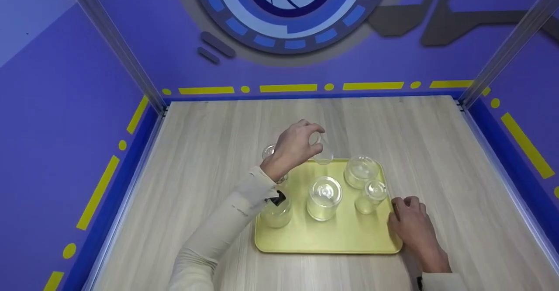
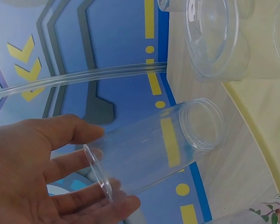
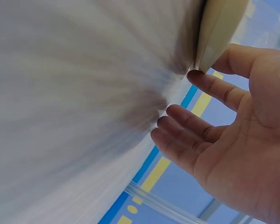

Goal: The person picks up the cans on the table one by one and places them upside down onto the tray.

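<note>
My left hand (image 1: 299,142) holds a clear, slim jar (image 1: 324,154) by one end, tilted above the tray's far edge. In the left wrist view, thumb and fingers go round the near end of this jar (image 2: 144,151); a ringed end points away. My right hand (image 1: 412,225) is at the right edge of a yellow tray (image 1: 327,244). In the right wrist view, its thumb and forefinger pinch the tray's rim (image 3: 221,35), the other fingertips at the tabletop. On the tray stand a wide jar (image 1: 324,197), a low jar (image 1: 361,171) and a small jar (image 1: 371,196).
Another jar (image 1: 277,214) stands on the tray's left side, partly behind the left sleeve. Further left, a clear jar (image 1: 268,151) shows past the left wrist. The wooden table (image 1: 209,151) is enclosed by blue panels (image 1: 131,55) at the back and sides.
</note>
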### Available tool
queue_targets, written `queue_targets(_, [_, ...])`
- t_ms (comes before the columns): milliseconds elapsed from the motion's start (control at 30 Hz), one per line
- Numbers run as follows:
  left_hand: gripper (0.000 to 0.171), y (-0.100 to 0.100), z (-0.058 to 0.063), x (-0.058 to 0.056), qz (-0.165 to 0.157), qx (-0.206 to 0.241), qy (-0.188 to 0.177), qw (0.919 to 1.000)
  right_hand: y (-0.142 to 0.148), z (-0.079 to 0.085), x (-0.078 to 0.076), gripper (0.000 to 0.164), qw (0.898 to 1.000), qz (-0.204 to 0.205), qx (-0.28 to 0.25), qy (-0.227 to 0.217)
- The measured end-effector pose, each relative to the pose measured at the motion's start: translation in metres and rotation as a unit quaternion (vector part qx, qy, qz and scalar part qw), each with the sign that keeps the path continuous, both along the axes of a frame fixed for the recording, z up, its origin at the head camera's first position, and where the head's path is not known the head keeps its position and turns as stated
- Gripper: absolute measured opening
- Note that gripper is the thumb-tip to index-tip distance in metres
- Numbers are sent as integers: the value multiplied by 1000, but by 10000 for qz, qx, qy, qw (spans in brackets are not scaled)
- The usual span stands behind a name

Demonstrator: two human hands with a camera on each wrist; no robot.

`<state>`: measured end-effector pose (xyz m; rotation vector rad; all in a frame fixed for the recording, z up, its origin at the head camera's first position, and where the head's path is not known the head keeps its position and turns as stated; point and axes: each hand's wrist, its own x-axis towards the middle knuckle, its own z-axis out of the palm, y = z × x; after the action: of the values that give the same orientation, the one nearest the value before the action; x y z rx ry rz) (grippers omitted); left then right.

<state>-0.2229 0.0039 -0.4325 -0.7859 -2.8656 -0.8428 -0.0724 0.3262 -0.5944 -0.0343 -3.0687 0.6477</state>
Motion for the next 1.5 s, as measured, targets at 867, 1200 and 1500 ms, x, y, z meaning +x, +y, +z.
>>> queue_targets(867, [38,23,-12,-5,-492,-1373,127,9892,13,3,-4,36,9994,273,183,-66])
queue_targets(1200, [39,30,-21,-5,-526,-1713,269,9835,13,1,-1,34,9991,334,245,92])
queue_targets(1500, [37,35,-29,-2,-658,-1860,388,9796,13,-1,-1,33,9991,321,236,168])
